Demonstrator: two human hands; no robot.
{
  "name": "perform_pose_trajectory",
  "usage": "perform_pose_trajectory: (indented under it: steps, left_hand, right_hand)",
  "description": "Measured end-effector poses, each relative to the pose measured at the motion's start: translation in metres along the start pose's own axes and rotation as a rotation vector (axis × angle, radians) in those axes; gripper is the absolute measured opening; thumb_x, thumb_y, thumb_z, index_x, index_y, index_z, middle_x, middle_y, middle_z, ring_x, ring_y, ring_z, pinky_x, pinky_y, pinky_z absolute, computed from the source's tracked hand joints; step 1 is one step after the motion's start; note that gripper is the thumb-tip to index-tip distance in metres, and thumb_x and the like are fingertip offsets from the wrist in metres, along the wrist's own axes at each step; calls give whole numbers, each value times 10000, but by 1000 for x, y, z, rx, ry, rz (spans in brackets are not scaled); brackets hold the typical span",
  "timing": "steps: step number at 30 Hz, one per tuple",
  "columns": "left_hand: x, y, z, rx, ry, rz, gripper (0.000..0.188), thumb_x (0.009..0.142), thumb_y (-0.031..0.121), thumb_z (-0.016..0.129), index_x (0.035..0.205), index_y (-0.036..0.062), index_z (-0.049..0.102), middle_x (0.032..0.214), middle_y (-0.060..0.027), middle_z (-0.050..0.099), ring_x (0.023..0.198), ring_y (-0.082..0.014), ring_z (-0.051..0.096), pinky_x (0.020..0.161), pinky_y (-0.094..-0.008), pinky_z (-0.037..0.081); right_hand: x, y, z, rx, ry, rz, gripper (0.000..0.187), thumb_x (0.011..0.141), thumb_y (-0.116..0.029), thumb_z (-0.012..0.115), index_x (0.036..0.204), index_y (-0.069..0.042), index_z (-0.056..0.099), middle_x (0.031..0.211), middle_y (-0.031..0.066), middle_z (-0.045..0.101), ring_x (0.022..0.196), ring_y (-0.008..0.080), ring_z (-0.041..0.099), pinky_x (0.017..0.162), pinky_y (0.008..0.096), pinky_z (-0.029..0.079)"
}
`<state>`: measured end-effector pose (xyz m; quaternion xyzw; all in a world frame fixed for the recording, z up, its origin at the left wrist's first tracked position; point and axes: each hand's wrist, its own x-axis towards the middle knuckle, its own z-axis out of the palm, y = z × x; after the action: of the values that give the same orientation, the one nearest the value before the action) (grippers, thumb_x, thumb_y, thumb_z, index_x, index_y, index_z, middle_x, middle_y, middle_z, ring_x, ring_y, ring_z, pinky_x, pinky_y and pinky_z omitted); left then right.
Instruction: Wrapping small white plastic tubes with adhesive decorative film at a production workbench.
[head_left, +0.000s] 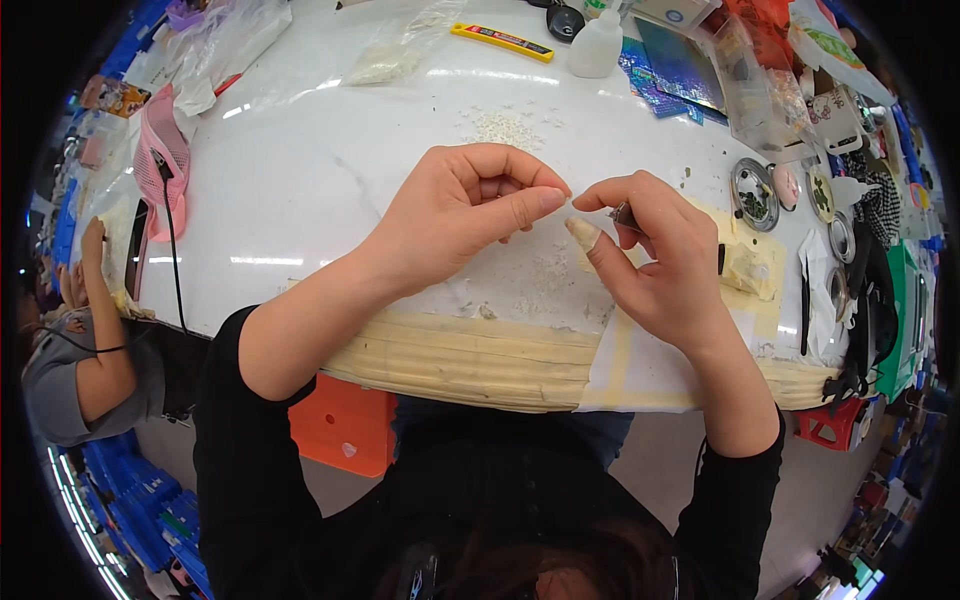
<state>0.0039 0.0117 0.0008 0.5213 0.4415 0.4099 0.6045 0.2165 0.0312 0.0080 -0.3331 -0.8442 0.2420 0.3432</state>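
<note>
Over the white table my left hand is closed, thumb and forefinger pinched together. Whatever is between those fingertips is too small to make out. Facing it, close by, is my right hand, its forefinger and thumb a little apart. A small dark metal piece is held in its curled fingers, mostly hidden. Beige wrapping covers the right thumb's tip. Beyond my hands lies a scattered heap of tiny white beads or chips. More pale crumbs are strewn on the tabletop just below my fingers.
Yellow tape lines the table's near edge. Toward the back are a yellow cutter knife and a white squeeze bottle. Round metal tins stand at right. A pink mesh pouch and another person's arm are at left.
</note>
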Motion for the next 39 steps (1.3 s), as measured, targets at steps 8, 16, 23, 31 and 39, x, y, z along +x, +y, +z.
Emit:
perform_pose_trajectory:
  steps: [8,16,23,31,39]
  left_hand:
    - [-5,-2,3,-44,-15,58,121,901,103,685,988,20,698,849,23,649,701,-23,525,606,-173,420]
    - [-6,-6,4,-58,-33,94,95,907,41,666,988,-3,690,888,-10,657,769,-35,561,648,-181,443]
    - [-7,-8,4,-12,-58,186,83,917,18,645,985,-14,681,948,-33,658,836,-59,590,713,-210,475]
    - [-1,-10,1,366,41,272,61,880,12,672,938,10,692,877,-23,644,778,-74,585,690,-227,476]
    - [-3,-5,-2,645,-152,251,76,828,20,717,882,-1,668,820,-62,611,701,-139,579,619,-269,479]
  right_hand:
    - [-1,1,2,34,31,-34,217,746,23,663,947,-57,637,803,36,638,576,129,581,527,239,481]
    - [-3,2,5,57,27,-12,237,734,17,659,956,-50,608,758,41,597,569,128,574,530,245,476]
    - [-3,1,4,77,26,-14,233,741,22,652,959,-43,599,751,44,587,583,135,574,542,252,476]
    - [2,2,-2,75,140,38,136,809,22,669,915,-30,603,746,30,571,563,105,487,521,233,414]
    - [3,-1,-3,41,130,20,135,797,22,666,907,-34,611,727,31,553,559,105,481,517,235,409]
